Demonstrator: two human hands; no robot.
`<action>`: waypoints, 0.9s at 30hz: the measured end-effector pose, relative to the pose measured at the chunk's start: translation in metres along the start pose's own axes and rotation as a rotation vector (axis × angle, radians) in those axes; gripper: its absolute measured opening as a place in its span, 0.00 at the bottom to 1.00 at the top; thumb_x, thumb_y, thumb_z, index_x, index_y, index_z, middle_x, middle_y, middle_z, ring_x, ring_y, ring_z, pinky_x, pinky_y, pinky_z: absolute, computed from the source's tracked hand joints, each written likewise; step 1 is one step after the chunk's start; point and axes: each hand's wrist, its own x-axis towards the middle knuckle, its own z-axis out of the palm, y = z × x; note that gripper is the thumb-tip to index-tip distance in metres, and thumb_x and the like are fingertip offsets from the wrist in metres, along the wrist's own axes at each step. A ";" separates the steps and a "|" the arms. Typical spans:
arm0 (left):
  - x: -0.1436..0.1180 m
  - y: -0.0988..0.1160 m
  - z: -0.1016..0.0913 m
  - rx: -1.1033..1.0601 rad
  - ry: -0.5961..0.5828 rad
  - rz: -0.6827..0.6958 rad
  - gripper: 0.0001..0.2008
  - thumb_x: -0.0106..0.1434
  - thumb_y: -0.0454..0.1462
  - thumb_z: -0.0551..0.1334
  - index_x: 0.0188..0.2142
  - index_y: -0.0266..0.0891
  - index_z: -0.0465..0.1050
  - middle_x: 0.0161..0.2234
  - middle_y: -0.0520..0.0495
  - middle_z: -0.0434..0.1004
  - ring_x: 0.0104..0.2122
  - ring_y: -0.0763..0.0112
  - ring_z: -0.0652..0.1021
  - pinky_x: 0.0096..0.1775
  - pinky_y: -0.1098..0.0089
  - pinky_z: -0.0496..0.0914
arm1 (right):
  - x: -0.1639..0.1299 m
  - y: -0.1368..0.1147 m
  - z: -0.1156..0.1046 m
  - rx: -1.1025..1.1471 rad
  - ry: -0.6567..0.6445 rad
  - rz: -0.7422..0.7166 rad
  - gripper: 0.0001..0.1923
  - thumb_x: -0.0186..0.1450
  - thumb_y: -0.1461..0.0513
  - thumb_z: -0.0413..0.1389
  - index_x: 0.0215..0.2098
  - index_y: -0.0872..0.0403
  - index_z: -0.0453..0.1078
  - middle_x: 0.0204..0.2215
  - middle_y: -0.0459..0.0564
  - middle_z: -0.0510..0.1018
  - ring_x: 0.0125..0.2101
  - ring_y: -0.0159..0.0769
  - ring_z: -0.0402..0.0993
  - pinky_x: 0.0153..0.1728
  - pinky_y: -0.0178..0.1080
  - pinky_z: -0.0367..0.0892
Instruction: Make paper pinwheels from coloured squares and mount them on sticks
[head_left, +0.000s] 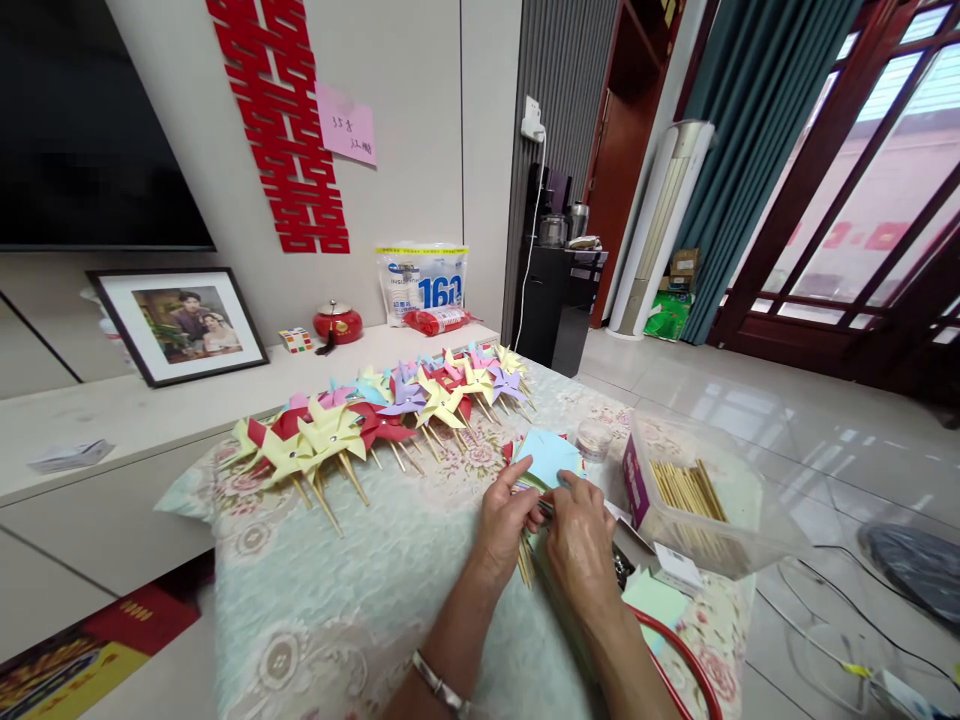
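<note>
Bag (pixel 409 285): "160" | note (pixel 352 135): "35" | left hand (pixel 504 520) by blue paper (pixel 550 453)

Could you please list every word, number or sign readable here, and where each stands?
"160": white bag; its smaller print is unreadable.
"35": pink note; its remaining handwriting is unclear.
"囍", repeated: red paper cutouts.
Too small or blurred to read: purple label, red jar, red packet.

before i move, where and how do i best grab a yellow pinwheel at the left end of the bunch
Take the yellow pinwheel by the bare part of its thin stick, coming from the near side. The stick juts out below the folded vanes toward you, while those vanes look thin, crowd their neighbours and would probably crease if pinched.
</note>
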 end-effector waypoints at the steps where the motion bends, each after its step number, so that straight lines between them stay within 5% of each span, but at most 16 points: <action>1: 0.000 0.000 -0.001 -0.045 -0.005 0.002 0.41 0.51 0.40 0.67 0.63 0.23 0.62 0.15 0.56 0.69 0.17 0.76 0.66 0.22 0.75 0.59 | 0.000 0.000 -0.001 0.017 0.031 -0.001 0.15 0.67 0.68 0.47 0.42 0.54 0.75 0.59 0.58 0.70 0.58 0.53 0.61 0.51 0.53 0.60; 6: -0.001 -0.002 -0.004 -0.160 -0.024 -0.009 0.43 0.49 0.39 0.69 0.62 0.24 0.63 0.17 0.55 0.71 0.18 0.76 0.68 0.24 0.74 0.59 | 0.003 0.005 0.002 0.118 0.200 -0.024 0.19 0.67 0.70 0.43 0.46 0.55 0.74 0.57 0.59 0.72 0.57 0.50 0.63 0.51 0.50 0.61; 14: -0.003 -0.005 -0.006 -0.196 -0.012 -0.013 0.42 0.49 0.38 0.70 0.62 0.27 0.64 0.19 0.54 0.72 0.20 0.75 0.70 0.24 0.73 0.59 | 0.007 0.012 0.010 0.236 0.261 -0.053 0.15 0.68 0.66 0.45 0.48 0.55 0.71 0.48 0.57 0.77 0.49 0.46 0.69 0.50 0.46 0.62; 27: -0.001 -0.001 -0.010 -0.301 0.026 -0.029 0.41 0.48 0.36 0.69 0.62 0.26 0.64 0.16 0.57 0.68 0.18 0.76 0.68 0.24 0.73 0.58 | 0.008 0.013 0.003 0.122 0.149 0.011 0.20 0.64 0.68 0.51 0.54 0.57 0.69 0.53 0.57 0.75 0.52 0.49 0.66 0.51 0.45 0.60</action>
